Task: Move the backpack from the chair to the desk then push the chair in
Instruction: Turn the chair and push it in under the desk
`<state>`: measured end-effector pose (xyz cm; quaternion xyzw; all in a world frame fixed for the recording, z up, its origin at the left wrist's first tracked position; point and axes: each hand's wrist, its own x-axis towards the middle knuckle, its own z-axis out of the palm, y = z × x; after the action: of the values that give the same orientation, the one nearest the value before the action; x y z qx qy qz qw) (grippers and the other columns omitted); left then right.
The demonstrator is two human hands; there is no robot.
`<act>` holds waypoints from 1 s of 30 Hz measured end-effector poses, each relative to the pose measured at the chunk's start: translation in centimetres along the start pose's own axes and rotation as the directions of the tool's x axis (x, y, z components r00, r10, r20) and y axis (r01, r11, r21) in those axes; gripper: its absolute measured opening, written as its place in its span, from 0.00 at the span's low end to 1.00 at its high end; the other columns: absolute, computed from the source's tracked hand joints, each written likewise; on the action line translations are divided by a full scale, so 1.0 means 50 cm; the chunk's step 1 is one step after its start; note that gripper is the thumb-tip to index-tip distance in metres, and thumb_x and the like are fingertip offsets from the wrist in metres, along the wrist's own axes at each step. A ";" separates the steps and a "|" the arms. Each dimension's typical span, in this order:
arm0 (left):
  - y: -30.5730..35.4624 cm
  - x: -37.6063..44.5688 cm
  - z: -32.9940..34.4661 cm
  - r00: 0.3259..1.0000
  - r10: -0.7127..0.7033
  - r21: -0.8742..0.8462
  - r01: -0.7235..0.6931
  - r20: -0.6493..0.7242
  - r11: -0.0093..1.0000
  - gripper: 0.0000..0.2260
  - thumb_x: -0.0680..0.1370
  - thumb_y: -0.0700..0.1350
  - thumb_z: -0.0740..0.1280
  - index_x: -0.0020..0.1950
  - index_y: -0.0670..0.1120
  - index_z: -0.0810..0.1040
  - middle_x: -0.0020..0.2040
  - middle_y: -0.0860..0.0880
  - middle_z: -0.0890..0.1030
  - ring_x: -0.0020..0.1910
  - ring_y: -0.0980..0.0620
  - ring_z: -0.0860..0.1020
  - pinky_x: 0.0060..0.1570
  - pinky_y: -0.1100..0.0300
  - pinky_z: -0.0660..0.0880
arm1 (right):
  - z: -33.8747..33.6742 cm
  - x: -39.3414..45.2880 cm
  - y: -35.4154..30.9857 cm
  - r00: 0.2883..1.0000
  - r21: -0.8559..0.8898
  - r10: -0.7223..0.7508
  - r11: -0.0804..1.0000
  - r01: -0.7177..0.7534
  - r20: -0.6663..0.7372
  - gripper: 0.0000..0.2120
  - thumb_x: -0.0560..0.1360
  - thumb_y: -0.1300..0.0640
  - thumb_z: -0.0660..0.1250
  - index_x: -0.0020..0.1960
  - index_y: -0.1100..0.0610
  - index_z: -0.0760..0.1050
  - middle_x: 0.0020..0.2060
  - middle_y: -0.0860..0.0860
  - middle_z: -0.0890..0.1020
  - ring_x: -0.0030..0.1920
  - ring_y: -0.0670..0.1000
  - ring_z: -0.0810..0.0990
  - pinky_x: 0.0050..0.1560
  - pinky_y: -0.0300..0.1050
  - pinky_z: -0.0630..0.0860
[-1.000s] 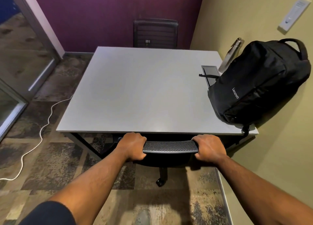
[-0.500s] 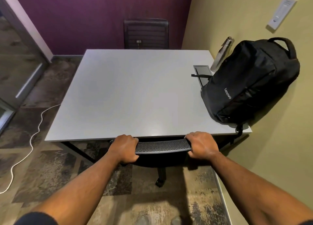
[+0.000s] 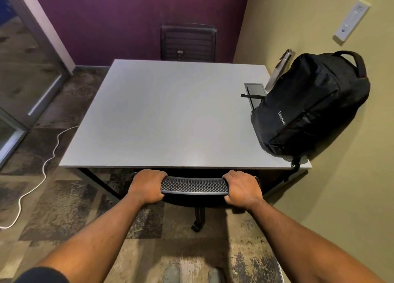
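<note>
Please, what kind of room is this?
Probably a small office meeting or study room: one grey desk with a chair at the far side, a glass wall and carpet.

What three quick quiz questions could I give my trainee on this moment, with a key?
1. True or false: the backpack stands on the desk, leaning toward the wall.
2. What are the left hand and the right hand gripping?
   A. the backpack's handle
   B. the top of the chair backrest
   C. the desk edge
3. Fill in: behind the backpack, by the wall, stands a metal ____.

Key
1. True.
2. B; each hand is closed over one end of the backrest, which sits at the near desk edge.
3. Bottle.
</note>
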<state>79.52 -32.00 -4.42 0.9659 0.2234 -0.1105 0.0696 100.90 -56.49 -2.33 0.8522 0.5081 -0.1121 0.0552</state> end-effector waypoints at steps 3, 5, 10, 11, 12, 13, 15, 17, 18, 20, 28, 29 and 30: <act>0.007 -0.014 0.002 0.999 -0.035 0.011 0.036 -0.021 0.999 0.20 0.66 0.56 0.67 0.57 0.56 0.78 0.50 0.53 0.84 0.50 0.50 0.82 0.53 0.51 0.78 | 0.002 -0.009 -0.007 1.000 0.020 0.013 1.000 -0.013 -0.013 0.27 0.67 0.41 0.67 0.65 0.49 0.76 0.55 0.48 0.81 0.54 0.51 0.80 0.58 0.50 0.78; 0.008 -0.022 0.002 0.999 -0.040 0.025 0.040 -0.003 0.999 0.19 0.66 0.56 0.67 0.56 0.55 0.78 0.49 0.53 0.83 0.49 0.49 0.81 0.53 0.51 0.78 | 0.005 -0.018 -0.013 0.999 0.024 0.034 0.999 -0.033 -0.026 0.27 0.67 0.41 0.67 0.63 0.49 0.77 0.53 0.48 0.82 0.52 0.51 0.80 0.57 0.50 0.78; 0.009 -0.027 0.004 1.000 0.000 0.129 -0.004 0.030 0.992 0.19 0.67 0.58 0.65 0.56 0.53 0.76 0.49 0.52 0.82 0.48 0.49 0.79 0.52 0.51 0.76 | 0.016 -0.035 -0.016 0.993 0.011 0.101 0.995 -0.101 -0.056 0.23 0.66 0.42 0.67 0.58 0.49 0.79 0.50 0.47 0.83 0.51 0.51 0.81 0.58 0.51 0.77; 0.010 -0.027 0.004 0.999 0.007 0.142 -0.012 0.034 0.990 0.19 0.68 0.59 0.65 0.55 0.53 0.76 0.48 0.53 0.82 0.47 0.49 0.79 0.51 0.51 0.75 | 0.018 -0.036 -0.014 0.993 0.011 0.105 0.994 -0.105 -0.056 0.22 0.66 0.42 0.67 0.58 0.48 0.79 0.50 0.47 0.83 0.51 0.51 0.81 0.58 0.50 0.77; 0.012 -0.026 0.003 0.999 0.011 0.150 -0.017 0.036 0.989 0.18 0.68 0.60 0.65 0.54 0.54 0.76 0.47 0.53 0.82 0.46 0.49 0.79 0.51 0.52 0.76 | 0.018 -0.035 -0.010 0.993 0.009 0.106 0.994 -0.106 -0.056 0.23 0.66 0.42 0.66 0.58 0.48 0.79 0.50 0.47 0.83 0.51 0.51 0.81 0.58 0.50 0.77; 0.014 -0.025 0.001 0.999 0.012 0.154 -0.017 0.034 0.988 0.18 0.67 0.60 0.64 0.53 0.54 0.76 0.46 0.53 0.82 0.45 0.50 0.79 0.51 0.52 0.76 | 0.018 -0.034 -0.005 0.993 0.004 0.104 0.995 -0.104 -0.055 0.23 0.66 0.42 0.66 0.58 0.48 0.79 0.50 0.46 0.83 0.51 0.51 0.81 0.59 0.50 0.77; 0.018 -0.019 0.000 1.000 0.002 0.159 -0.006 0.024 0.987 0.16 0.67 0.61 0.63 0.50 0.54 0.77 0.43 0.53 0.81 0.43 0.50 0.79 0.49 0.51 0.76 | 0.014 -0.023 0.006 0.994 -0.012 0.095 0.995 -0.096 -0.053 0.24 0.65 0.41 0.65 0.59 0.48 0.79 0.50 0.46 0.84 0.51 0.51 0.81 0.58 0.50 0.78; 0.018 -0.006 -0.003 1.000 -0.014 0.171 0.011 0.017 0.985 0.15 0.66 0.60 0.63 0.48 0.54 0.76 0.41 0.53 0.81 0.41 0.50 0.79 0.48 0.51 0.77 | 0.004 -0.002 0.017 0.995 -0.032 0.082 0.996 -0.083 -0.051 0.25 0.65 0.40 0.65 0.59 0.48 0.79 0.51 0.46 0.84 0.52 0.51 0.82 0.57 0.50 0.78; 0.018 0.000 -0.006 1.000 -0.024 0.170 0.021 0.017 0.985 0.16 0.66 0.60 0.63 0.48 0.54 0.76 0.41 0.53 0.81 0.41 0.50 0.79 0.47 0.51 0.77 | -0.003 0.010 0.023 0.996 -0.037 0.074 0.996 -0.076 -0.051 0.25 0.65 0.40 0.66 0.59 0.48 0.80 0.51 0.47 0.84 0.52 0.52 0.82 0.57 0.49 0.79; 0.012 0.019 -0.012 0.999 -0.045 0.132 0.042 0.018 0.990 0.17 0.66 0.60 0.64 0.49 0.53 0.77 0.43 0.52 0.81 0.43 0.49 0.80 0.45 0.52 0.77 | -0.019 0.038 0.036 0.997 -0.040 0.068 0.997 -0.070 -0.043 0.25 0.65 0.39 0.66 0.58 0.48 0.80 0.50 0.46 0.85 0.51 0.52 0.82 0.54 0.48 0.79; -0.018 0.061 -0.019 0.999 -0.039 0.104 0.038 0.002 0.994 0.17 0.66 0.58 0.64 0.50 0.52 0.77 0.45 0.52 0.82 0.43 0.49 0.79 0.43 0.54 0.76 | -0.028 0.087 0.048 0.998 -0.055 0.051 0.997 -0.054 -0.048 0.21 0.68 0.39 0.64 0.56 0.48 0.79 0.48 0.46 0.83 0.47 0.50 0.80 0.50 0.47 0.79; -0.019 0.061 -0.017 1.000 -0.030 0.104 0.030 0.001 0.994 0.17 0.66 0.59 0.64 0.50 0.53 0.77 0.45 0.52 0.81 0.43 0.50 0.79 0.44 0.54 0.76 | -0.023 0.083 0.047 0.997 -0.052 0.054 0.997 -0.057 -0.055 0.22 0.68 0.39 0.64 0.57 0.48 0.79 0.48 0.46 0.83 0.47 0.50 0.80 0.50 0.47 0.79; -0.021 0.060 -0.015 1.000 -0.021 0.100 0.021 0.001 0.995 0.16 0.66 0.59 0.64 0.50 0.53 0.77 0.45 0.52 0.82 0.43 0.50 0.79 0.44 0.54 0.76 | -0.019 0.078 0.044 0.996 -0.046 0.059 0.997 -0.062 -0.060 0.22 0.68 0.39 0.65 0.57 0.48 0.79 0.49 0.46 0.83 0.48 0.50 0.80 0.50 0.47 0.79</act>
<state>81.83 -29.68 -4.50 0.9657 0.2279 -0.1232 0.0202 104.76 -54.03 -2.44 0.8685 0.4861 -0.0731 0.0637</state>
